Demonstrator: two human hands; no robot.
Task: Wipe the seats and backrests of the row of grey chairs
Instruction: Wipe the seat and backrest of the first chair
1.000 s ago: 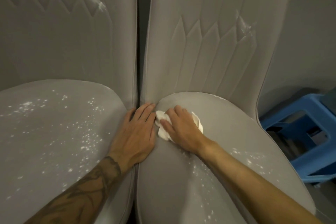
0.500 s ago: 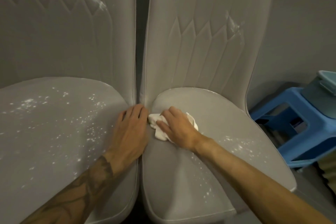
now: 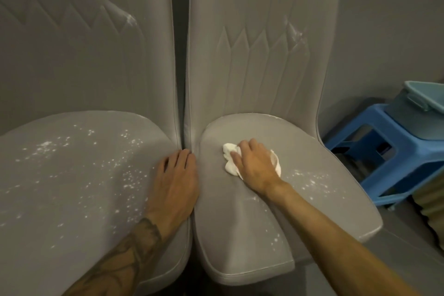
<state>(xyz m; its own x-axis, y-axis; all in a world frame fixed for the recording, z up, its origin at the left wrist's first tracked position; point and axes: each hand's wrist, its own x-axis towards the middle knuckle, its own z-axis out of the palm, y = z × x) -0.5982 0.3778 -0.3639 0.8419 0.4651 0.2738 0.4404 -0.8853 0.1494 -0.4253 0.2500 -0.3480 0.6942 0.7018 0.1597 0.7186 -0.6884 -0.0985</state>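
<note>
Grey wall [image 3: 384,31] behind. Right hand [image 3: 254,166] clutches a cloth [image 3: 229,151] on the speckled seat [image 3: 317,156]: soft, light, best bunched under the palm. Left hand [image 3: 175,180] rests flat.

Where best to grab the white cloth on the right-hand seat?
Probably the bunched fold of the white cloth showing left of the right hand: it stands up off the seat, so pinch it from above. The rest is pinned under the hand.
</note>
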